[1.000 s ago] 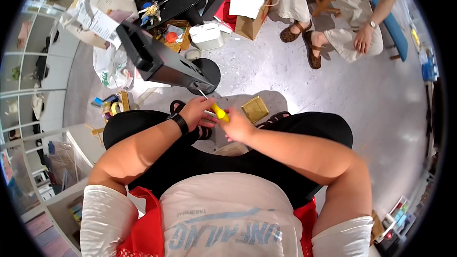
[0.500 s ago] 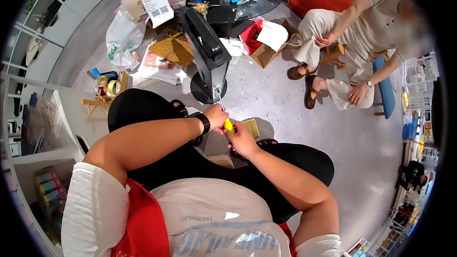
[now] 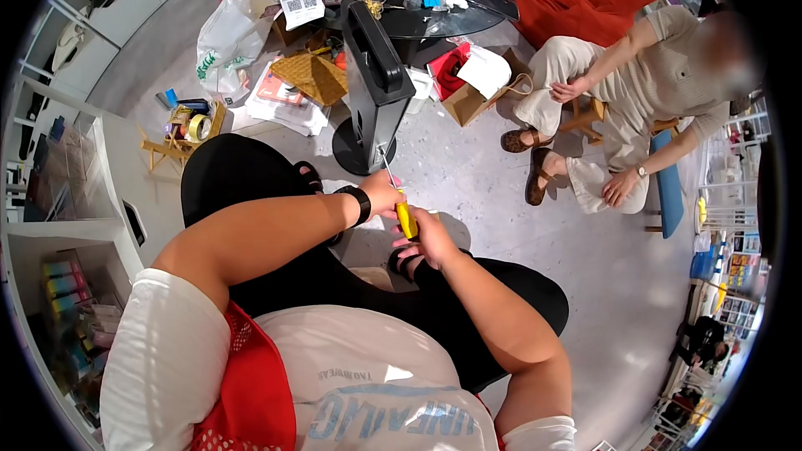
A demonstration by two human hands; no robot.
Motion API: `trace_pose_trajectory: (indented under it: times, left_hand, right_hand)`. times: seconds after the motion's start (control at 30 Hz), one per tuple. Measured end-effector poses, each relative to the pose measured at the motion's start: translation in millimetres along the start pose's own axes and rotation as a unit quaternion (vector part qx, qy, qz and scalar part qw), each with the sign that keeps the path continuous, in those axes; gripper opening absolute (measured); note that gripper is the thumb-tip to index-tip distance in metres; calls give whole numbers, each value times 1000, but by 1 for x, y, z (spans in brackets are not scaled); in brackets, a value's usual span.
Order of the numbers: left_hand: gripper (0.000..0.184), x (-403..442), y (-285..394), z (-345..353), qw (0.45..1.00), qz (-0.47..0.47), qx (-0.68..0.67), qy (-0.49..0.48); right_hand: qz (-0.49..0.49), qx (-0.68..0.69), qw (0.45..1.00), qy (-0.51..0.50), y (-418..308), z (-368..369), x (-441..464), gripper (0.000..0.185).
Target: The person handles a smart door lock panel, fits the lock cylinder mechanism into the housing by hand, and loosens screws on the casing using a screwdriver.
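Observation:
A screwdriver with a yellow and black handle (image 3: 406, 220) points up and away from me. Its metal shaft reaches the lower end of a tall black device (image 3: 380, 88) with a handle-like loop, standing on a round black base (image 3: 344, 150). Around the front of the screwdriver, by the shaft, are the fingers of my left hand (image 3: 382, 195), partly hidden. My right hand (image 3: 434, 240) has the handle between thumb and fingers, its lower fingers loosely spread. Whether the tip sits in a screw is too small to tell.
A seated person (image 3: 618, 108) is at the right on a stool. Beyond the device stands a black table (image 3: 451, 25) with clutter. Papers (image 3: 284, 108), a woven item (image 3: 313, 79), a plastic bag (image 3: 230, 42) and a paper bag (image 3: 480, 100) lie on the floor. Shelves (image 3: 63, 234) line the left.
The view has shifted slightly. My right hand's fingers have loosened and spread on the yellow handle, more of which now shows. The screwdriver still reaches the device's lower end.

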State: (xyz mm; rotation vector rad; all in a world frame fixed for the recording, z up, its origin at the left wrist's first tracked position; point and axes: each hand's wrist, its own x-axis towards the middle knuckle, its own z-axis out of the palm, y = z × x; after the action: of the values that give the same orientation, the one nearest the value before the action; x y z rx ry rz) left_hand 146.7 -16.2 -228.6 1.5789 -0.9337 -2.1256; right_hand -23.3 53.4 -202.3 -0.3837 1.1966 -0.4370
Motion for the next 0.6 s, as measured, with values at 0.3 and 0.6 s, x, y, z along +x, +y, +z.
trace_pose_trajectory:
  times: [0.3, 0.6]
  left_hand:
    - [38, 4, 7, -6, 999, -39, -2, -25]
    - [43, 20, -9, -1, 998, 10, -65, 15]
  right_hand:
    - [-104, -183, 974, 79, 14, -5, 15, 44]
    - [22, 0, 999, -41, -9, -14, 8, 39]
